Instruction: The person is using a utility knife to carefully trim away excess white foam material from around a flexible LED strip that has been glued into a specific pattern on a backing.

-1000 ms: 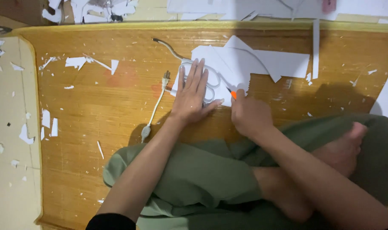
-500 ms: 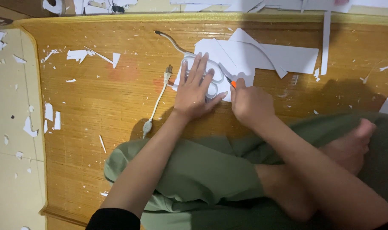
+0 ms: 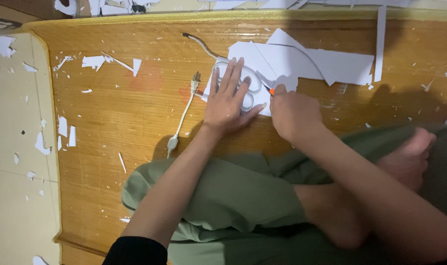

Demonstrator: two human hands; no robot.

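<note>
1. The left hand [image 3: 228, 100] is laid flat, palm down, fingers [image 3: 234, 73] spread apart and straight, pressing on a white paper sheet [image 3: 255, 61] that lies on the wooden floor [image 3: 110, 108]; nothing is clamped by it – it only weighs the sheet down.
2. The right hand [image 3: 293, 112] is curled shut just beside the left, fingers together round a small tool w/ an orange tip [image 3: 271, 91]; the tip is seen touching the paper's near edge; the tool's body is hidden in the fist, so its kind cannot be told.
3. The sheet is at the upper middle of the view, under and beyond both hands, overlapping other white offcuts [image 3: 341, 64]; curved outlines appear to be cut or drawn on it beneath the left palm.
4. Handling, as judged: the paper is light, thin and floppy; easily slid on the smooth boards and easily torn or creased; it is best held by flat pressure close to the working line, not by pinching an edge.
5. A white cable w/ a plug [image 3: 196, 78] is lying left of the left hand, apart from it; a long paper strip [image 3: 380, 44] lies at right; scraps are scattered over the floor – also over the pale tiles [image 3: 17, 196] at left.
6. Green trousers [image 3: 223, 196] and a bare foot [image 3: 410, 157] are seen in the foreground.
</note>
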